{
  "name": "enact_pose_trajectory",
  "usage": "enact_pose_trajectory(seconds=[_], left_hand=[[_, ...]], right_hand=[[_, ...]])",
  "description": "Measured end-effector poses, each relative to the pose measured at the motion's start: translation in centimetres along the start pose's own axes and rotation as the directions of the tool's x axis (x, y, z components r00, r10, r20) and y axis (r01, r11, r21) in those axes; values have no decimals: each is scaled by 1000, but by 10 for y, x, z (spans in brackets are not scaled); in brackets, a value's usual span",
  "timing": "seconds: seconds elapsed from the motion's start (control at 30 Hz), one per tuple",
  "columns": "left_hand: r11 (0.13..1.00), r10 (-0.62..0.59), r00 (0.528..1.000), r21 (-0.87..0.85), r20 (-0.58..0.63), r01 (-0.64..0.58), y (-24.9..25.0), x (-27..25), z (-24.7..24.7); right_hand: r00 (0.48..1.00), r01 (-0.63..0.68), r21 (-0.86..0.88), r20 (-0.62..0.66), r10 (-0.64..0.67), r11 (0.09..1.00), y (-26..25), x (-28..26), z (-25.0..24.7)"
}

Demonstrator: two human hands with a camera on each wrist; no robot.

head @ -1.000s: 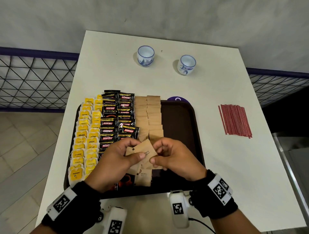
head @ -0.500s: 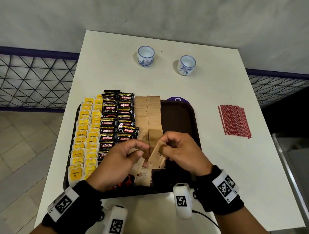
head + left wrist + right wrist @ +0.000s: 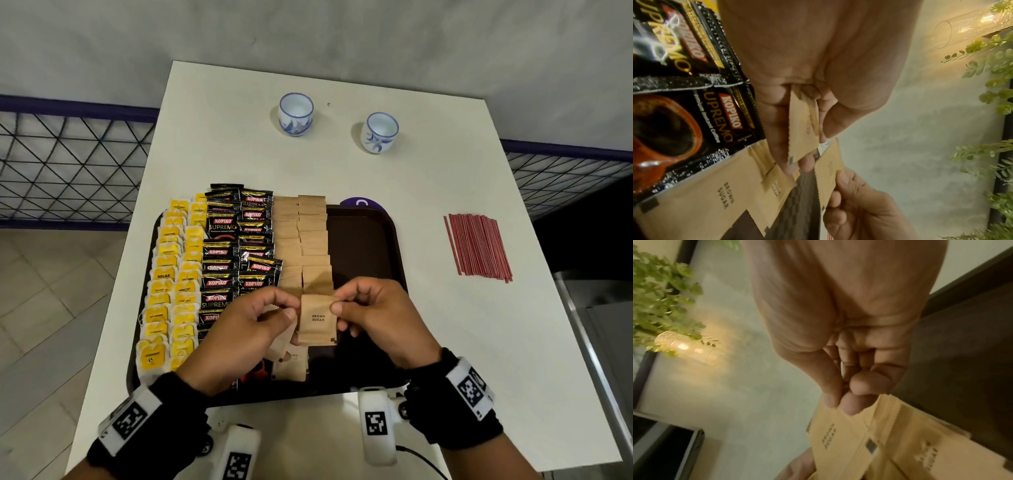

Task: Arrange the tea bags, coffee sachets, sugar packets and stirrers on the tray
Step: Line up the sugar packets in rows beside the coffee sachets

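Observation:
A dark brown tray [image 3: 363, 246] carries rows of yellow tea bags [image 3: 171, 274], black coffee sachets [image 3: 236, 246] and brown sugar packets [image 3: 303, 236]. Over the tray's near half, my right hand [image 3: 337, 303] pinches one brown sugar packet [image 3: 317, 320] by its top right corner, printed face up. My left hand [image 3: 292, 309] grips a small stack of sugar packets [image 3: 803, 126] between thumb and fingers, just left of that packet. The right wrist view shows thumb and forefinger of my right hand [image 3: 836, 404] closed on the packet [image 3: 838, 434]. Red stirrers [image 3: 478, 246] lie on the table right of the tray.
Two white-and-blue cups [image 3: 295, 114] [image 3: 379, 133] stand at the far side of the white table [image 3: 445, 342]. More sugar packets [image 3: 291, 365] lie loose near the tray's front edge. The tray's right third is bare. A black mesh railing [image 3: 68, 164] runs beyond the table's left edge.
My right hand has drawn one sugar packet off the left hand's stack and turned it flat, printed face up. Both hands stay over the tray's near middle.

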State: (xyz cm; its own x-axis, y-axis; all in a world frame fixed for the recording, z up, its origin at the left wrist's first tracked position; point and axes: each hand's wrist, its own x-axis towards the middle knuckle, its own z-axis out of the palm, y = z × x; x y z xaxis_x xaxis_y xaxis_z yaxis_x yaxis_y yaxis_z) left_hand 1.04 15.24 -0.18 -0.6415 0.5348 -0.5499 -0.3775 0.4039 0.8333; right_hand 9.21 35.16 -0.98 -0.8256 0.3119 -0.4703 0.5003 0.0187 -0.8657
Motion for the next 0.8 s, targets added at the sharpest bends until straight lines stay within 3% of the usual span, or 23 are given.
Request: enact_pose_trajectory(seconds=[0.33,0.8], left_hand=[[995,-33,999,91,32,30,-12,-7,-16],[998,-15,1000,53,2,15,-14,-9,-16]], right_hand=[[986,-164,-161,-6,165,973,37,-1,-16],[985,-172,-225,-18,173,959,42,8,4]])
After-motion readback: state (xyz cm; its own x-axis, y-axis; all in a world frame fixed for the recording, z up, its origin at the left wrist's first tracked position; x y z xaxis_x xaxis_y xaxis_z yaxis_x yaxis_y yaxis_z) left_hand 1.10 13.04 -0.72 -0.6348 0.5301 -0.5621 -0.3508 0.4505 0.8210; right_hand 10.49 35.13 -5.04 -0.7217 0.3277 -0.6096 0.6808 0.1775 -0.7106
